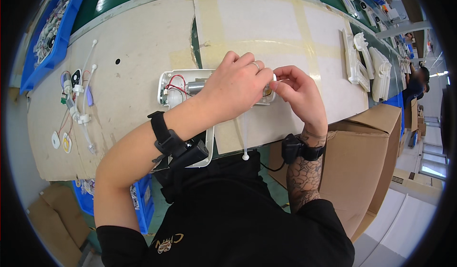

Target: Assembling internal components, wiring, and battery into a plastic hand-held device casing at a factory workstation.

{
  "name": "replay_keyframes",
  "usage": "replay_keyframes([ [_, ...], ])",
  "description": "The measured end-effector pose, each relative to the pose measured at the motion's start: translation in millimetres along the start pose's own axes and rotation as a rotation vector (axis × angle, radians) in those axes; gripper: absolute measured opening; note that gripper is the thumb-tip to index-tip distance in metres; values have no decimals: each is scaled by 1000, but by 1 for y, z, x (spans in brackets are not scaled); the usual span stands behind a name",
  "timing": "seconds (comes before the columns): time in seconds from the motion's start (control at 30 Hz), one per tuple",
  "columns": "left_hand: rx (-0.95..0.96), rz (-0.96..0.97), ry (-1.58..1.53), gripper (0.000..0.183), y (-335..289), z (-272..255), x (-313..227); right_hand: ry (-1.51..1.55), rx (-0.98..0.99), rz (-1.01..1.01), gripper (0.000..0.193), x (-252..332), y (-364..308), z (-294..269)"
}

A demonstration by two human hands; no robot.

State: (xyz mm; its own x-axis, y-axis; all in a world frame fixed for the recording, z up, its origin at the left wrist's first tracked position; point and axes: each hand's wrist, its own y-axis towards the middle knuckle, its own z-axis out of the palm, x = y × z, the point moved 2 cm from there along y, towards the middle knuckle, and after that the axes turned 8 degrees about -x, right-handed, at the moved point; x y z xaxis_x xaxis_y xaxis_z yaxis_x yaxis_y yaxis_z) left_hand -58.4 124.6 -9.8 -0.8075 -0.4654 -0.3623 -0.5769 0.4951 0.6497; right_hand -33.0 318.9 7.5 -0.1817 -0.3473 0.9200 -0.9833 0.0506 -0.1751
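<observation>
Housing (190, 72), white and open, lies near the front edge of the table (138, 76), its motor (196, 86) and red wires (177, 76) exposed. Left hand (236, 82) and right hand (301, 92) meet at its right end, fingers bent; whether either grips a part cannot be told. Advisable: keep the housing flat and the wires clear of its rim. Gold lettering (178, 238) marks the black shirt (223, 210); no label is legible on the housing

white housing (190, 71) | open upward | silver motor (195, 86), red wires (178, 75) inside | on table (135, 93)
</observation>
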Motion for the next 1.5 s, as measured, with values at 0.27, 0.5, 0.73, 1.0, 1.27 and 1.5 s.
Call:
replay_keyframes([
  [0.27,-7,-29,-73,17,-1,3,2,124,31,70,28,-6,2,0],
  [0.5,43,-75,-147,15,3,2,2,120,79,88,30,-12,1,-4],
  [0.73,129,-80,-174,9,4,1,3,191,51,72,32,-15,-10,-3],
  [1.0,99,-5,-117,5,6,-4,0,-20,-58,-128,30,-20,-13,2],
  [1.27,177,-116,-42,20,10,-49,-7,-309,-367,-490,31,-1,-50,11],
  [1.5,195,-128,127,43,-26,-89,-33,-548,-103,-586,48,-19,-73,37],
])
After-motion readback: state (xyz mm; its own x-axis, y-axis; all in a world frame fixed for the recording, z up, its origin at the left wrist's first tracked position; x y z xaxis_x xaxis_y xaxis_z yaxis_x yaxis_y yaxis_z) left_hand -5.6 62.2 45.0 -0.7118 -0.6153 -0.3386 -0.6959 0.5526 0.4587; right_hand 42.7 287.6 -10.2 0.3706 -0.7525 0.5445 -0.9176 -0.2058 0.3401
